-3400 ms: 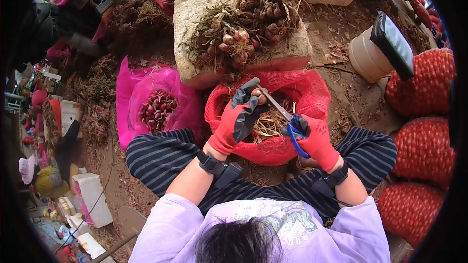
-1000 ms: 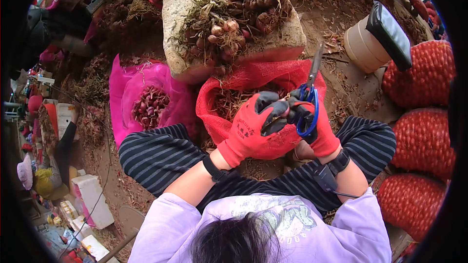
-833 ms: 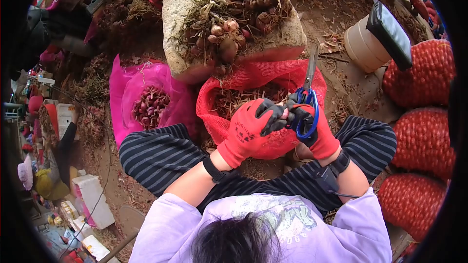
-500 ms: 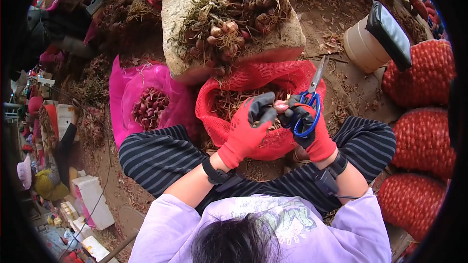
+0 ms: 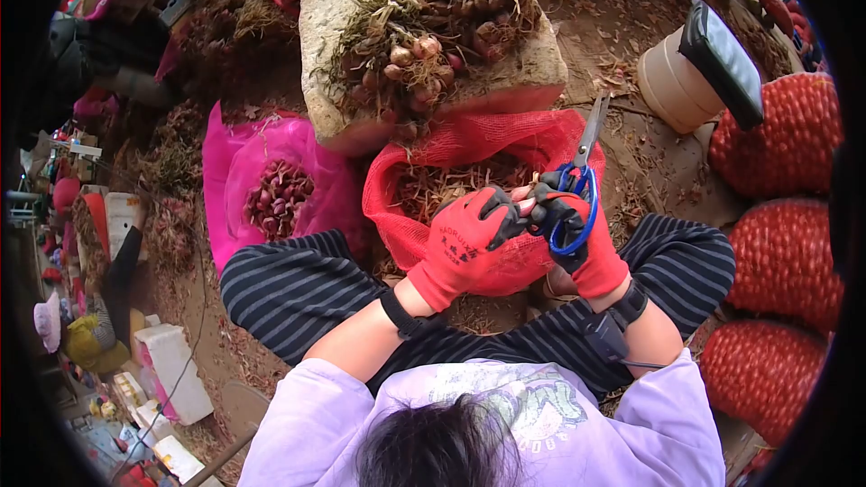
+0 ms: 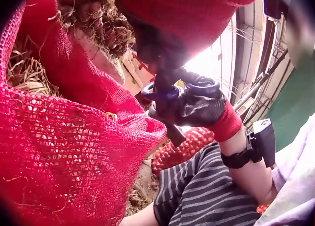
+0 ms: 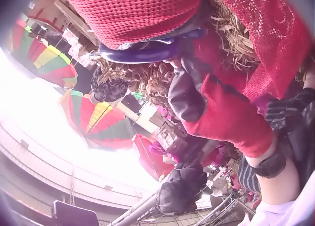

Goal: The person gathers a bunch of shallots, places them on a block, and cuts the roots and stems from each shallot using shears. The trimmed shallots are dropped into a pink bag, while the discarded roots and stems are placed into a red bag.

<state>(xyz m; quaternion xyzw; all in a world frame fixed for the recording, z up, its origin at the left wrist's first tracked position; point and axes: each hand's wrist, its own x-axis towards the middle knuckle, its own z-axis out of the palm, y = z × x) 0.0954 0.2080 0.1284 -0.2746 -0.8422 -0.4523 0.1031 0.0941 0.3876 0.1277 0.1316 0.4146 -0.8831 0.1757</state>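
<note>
The person is sitting with striped legs spread, and both gloved hands are meeting over the red bag (image 5: 394, 236). The left hand (image 5: 466, 239) is curling its fingers and pinching a small pinkish bulb (image 5: 526, 206) against the thumb. The right hand (image 5: 585, 242) is gripping the scissors (image 5: 590, 142), its fingers wrapping round the blue handles, while its fingertips are touching the bulb from the other side. The blades are pointing away from the person, their tips lying slightly apart, and are staying clear of the bulb. The bulb is sitting between the two sets of fingertips, above the bag's near right part.

Dry stalks (image 5: 442, 191) are lying inside the red bag. Just beyond it, a pale block (image 5: 336, 22) is holding up a heap of rooty bunches (image 5: 419, 59). To the left, the pink bag (image 5: 219, 189) is holding loose purple-red bulbs (image 5: 278, 200). To the right, a dark-edged pouch (image 5: 724, 63) is leaning across a pale bucket (image 5: 666, 86), and full red sacks (image 5: 783, 261) are lining that side.
</note>
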